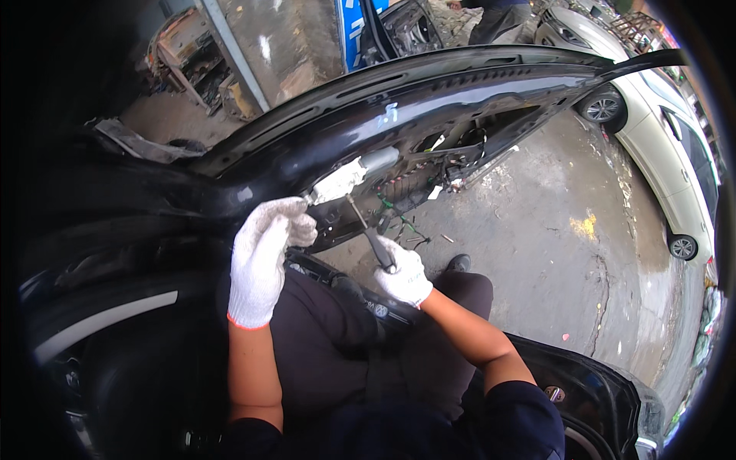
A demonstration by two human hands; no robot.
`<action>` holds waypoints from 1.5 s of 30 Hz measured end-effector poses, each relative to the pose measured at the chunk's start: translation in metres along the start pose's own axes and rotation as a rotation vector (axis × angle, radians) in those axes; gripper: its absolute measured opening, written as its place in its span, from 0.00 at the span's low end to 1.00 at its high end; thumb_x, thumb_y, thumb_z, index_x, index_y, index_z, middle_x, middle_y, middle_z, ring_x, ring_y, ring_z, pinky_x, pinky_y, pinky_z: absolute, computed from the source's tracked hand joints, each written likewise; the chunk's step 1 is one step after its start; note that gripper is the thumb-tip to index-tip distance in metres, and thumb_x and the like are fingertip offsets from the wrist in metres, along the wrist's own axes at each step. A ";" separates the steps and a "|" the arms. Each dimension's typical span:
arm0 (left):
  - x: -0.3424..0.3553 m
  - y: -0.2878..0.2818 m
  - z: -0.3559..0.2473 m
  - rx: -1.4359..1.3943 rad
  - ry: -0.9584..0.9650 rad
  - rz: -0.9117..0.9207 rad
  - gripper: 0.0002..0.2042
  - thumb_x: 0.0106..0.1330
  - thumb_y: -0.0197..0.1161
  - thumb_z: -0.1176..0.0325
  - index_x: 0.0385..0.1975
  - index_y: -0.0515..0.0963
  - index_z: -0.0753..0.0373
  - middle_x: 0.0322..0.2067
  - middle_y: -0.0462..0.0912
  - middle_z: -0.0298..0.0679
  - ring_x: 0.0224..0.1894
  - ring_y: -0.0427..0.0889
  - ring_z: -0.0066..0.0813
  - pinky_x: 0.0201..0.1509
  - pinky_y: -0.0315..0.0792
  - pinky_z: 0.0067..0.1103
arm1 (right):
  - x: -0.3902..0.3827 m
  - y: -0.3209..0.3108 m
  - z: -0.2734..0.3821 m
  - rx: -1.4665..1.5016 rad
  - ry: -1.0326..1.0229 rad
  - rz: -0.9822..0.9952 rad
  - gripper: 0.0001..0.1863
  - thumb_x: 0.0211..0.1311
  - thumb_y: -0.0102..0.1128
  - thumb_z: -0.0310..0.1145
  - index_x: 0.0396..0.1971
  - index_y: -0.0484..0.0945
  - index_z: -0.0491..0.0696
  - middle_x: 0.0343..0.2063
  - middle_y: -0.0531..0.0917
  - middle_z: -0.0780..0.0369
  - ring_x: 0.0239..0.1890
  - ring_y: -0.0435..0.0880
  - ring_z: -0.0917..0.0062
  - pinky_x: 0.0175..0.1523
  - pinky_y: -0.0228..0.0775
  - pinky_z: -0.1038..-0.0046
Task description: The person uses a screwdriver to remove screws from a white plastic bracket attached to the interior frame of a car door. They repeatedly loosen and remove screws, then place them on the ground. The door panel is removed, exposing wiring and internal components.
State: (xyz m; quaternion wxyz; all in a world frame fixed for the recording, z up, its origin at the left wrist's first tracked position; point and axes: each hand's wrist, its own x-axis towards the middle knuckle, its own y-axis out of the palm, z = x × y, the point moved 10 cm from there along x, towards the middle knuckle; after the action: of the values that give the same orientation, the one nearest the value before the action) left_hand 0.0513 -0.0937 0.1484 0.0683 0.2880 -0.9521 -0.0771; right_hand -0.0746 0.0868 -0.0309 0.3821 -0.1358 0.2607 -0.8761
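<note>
My right hand (404, 274), in a white knit glove, is closed around the dark handle of a screwdriver (377, 247). Its thin metal shaft slants up and left, with the tip just below a small electric motor (341, 181) that has a whitish housing and a grey cylindrical end. My left hand (264, 257), also gloved in white with an orange cuff edge, has its fingers curled by the motor's left end; what they pinch, if anything, is hidden. Behind the motor spreads a black car body panel (299, 157). Whether the motor is fastened to it I cannot tell.
Loose wiring (399, 215) hangs at the panel's openings. Small parts lie on the concrete floor (529, 238). A pale car (659, 138) stands at the right, a person (502, 19) at the far side. Another black car part (590, 383) is at lower right.
</note>
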 end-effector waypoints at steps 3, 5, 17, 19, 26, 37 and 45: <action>-0.001 -0.002 -0.002 -0.049 0.014 -0.012 0.14 0.81 0.50 0.71 0.55 0.79 0.72 0.41 0.86 0.44 0.42 0.86 0.29 0.52 0.80 0.26 | 0.000 -0.003 0.005 -0.012 -0.027 -0.069 0.35 0.54 0.63 0.37 0.66 0.75 0.51 0.44 0.89 0.52 0.42 0.90 0.52 0.52 0.84 0.58; -0.001 -0.001 -0.003 -0.074 0.025 -0.011 0.13 0.81 0.50 0.72 0.55 0.80 0.71 0.40 0.87 0.43 0.42 0.86 0.28 0.52 0.80 0.25 | -0.001 0.003 0.007 -0.048 -0.021 -0.037 0.35 0.54 0.64 0.38 0.66 0.74 0.51 0.44 0.89 0.51 0.41 0.90 0.52 0.51 0.84 0.58; -0.004 -0.004 0.000 0.031 0.024 -0.017 0.14 0.81 0.52 0.70 0.56 0.78 0.72 0.41 0.87 0.45 0.42 0.86 0.29 0.52 0.80 0.26 | -0.014 -0.011 0.016 -0.053 -0.060 -0.241 0.29 0.58 0.66 0.31 0.62 0.78 0.45 0.42 0.89 0.49 0.42 0.89 0.50 0.49 0.81 0.55; -0.004 -0.004 0.000 0.018 0.027 -0.009 0.14 0.81 0.52 0.70 0.56 0.78 0.73 0.42 0.87 0.45 0.42 0.86 0.29 0.52 0.80 0.26 | -0.019 -0.008 0.012 -0.059 -0.063 -0.275 0.29 0.59 0.66 0.33 0.62 0.78 0.46 0.38 0.88 0.51 0.36 0.88 0.55 0.45 0.80 0.59; -0.008 -0.002 -0.005 0.021 0.045 0.025 0.15 0.82 0.51 0.69 0.56 0.78 0.72 0.42 0.87 0.45 0.42 0.87 0.29 0.53 0.80 0.26 | -0.058 0.035 -0.035 1.150 0.405 -0.152 0.24 0.65 0.60 0.25 0.62 0.74 0.40 0.30 0.80 0.66 0.27 0.79 0.81 0.40 0.78 0.74; -0.006 -0.004 -0.004 -0.003 0.099 0.094 0.20 0.83 0.53 0.62 0.57 0.76 0.77 0.42 0.87 0.52 0.44 0.88 0.40 0.52 0.84 0.32 | -0.049 -0.040 0.057 0.511 0.069 -0.353 0.21 0.71 0.69 0.37 0.58 0.82 0.43 0.45 0.90 0.58 0.44 0.86 0.80 0.50 0.76 0.77; -0.006 -0.006 -0.007 0.084 0.102 0.020 0.23 0.81 0.54 0.59 0.58 0.76 0.78 0.42 0.86 0.51 0.43 0.87 0.40 0.54 0.83 0.33 | -0.035 -0.044 0.064 0.469 0.154 -0.372 0.19 0.71 0.68 0.41 0.55 0.84 0.46 0.39 0.90 0.59 0.34 0.84 0.79 0.42 0.75 0.76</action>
State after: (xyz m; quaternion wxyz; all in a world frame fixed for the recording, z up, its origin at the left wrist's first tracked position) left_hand 0.0608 -0.0955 0.1534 0.1053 0.2846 -0.9526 -0.0217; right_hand -0.0496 0.1151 0.0451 0.2150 -0.0226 0.0501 -0.9751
